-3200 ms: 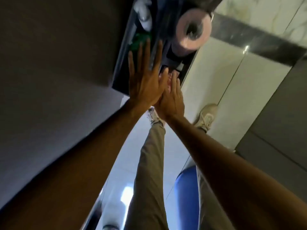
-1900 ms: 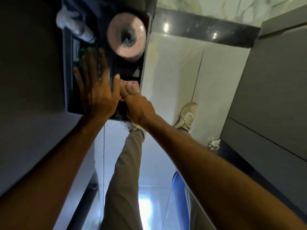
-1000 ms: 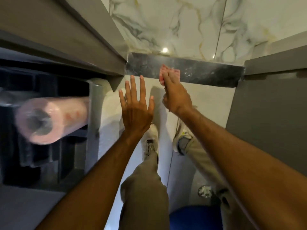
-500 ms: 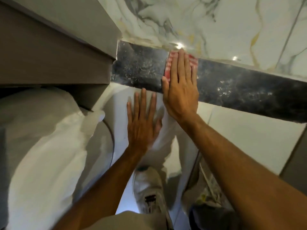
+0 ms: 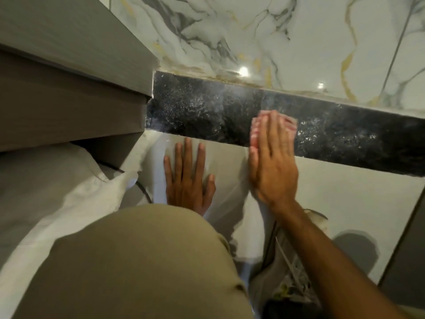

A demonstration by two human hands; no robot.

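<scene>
While right hand (image 5: 272,166) covers it, cloth (image 5: 290,124) blurred

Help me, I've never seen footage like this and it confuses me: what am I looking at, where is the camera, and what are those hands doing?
There is no machine here. A person wears one camera on the head, looking down at their own two hands. Their bent knee in beige trousers fills the bottom. The right hand presses a pink cloth with straight fingers against the black speckled strip at the foot of the marble wall. The left hand lies flat on the pale floor tile, holding nothing. A grey cabinet stands at the left.
</scene>
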